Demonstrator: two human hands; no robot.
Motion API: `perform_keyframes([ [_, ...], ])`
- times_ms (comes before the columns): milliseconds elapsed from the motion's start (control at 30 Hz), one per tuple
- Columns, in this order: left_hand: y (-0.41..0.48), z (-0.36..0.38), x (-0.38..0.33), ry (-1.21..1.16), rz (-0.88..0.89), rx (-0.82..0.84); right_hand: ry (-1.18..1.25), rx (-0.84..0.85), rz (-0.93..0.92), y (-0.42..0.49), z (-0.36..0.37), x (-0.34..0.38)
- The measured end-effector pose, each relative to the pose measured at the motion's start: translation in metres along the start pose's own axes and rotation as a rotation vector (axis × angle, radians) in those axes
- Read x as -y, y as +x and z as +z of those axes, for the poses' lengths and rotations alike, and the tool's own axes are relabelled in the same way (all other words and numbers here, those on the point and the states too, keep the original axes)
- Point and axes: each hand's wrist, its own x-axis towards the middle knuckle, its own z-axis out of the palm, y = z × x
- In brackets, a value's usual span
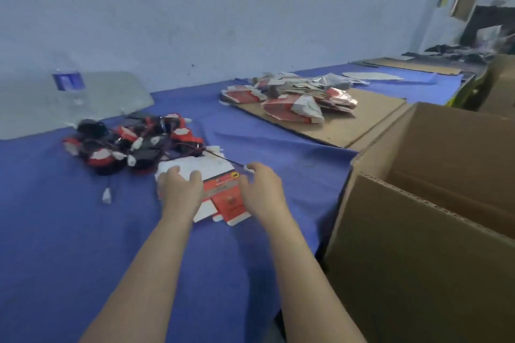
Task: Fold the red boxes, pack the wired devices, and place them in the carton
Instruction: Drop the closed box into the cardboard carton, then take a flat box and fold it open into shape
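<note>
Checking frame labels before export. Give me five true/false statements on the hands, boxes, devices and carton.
1. The left hand and right hand both touch a red-and-white box on the blue cloth. True.
2. That box is already folded into shape. False: it lies flat, with its flaps spread.
3. The wired devices are inside the carton. False: they lie in a tangled pile on the cloth, beyond the left hand.
4. The stack of flat boxes lies on a cardboard sheet. True.
5. The carton stands at the person's left, closed. False: it is at the right, with its top open.
</note>
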Motion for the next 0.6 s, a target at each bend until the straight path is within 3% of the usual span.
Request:
perform_keyframes([
  [133,0.004,-0.012,0.025,-0.012,-0.016,0.073,-0.212,0.115,0.111,0.020,0.041,0.005],
  [300,0.012,-0.020,0.022,-0.275,-0.136,0.015,-0.379,0.027,0.062,0.013,0.053,0.016],
  [500,0.010,-0.059,0.018,-0.551,-0.041,-0.182,-0.124,-0.044,-0.105,-0.009,0.058,0.049],
  [600,0.013,-0.092,0.020,-0.551,0.093,-0.281,-0.002,-0.041,-0.268,-0.011,0.070,0.082],
])
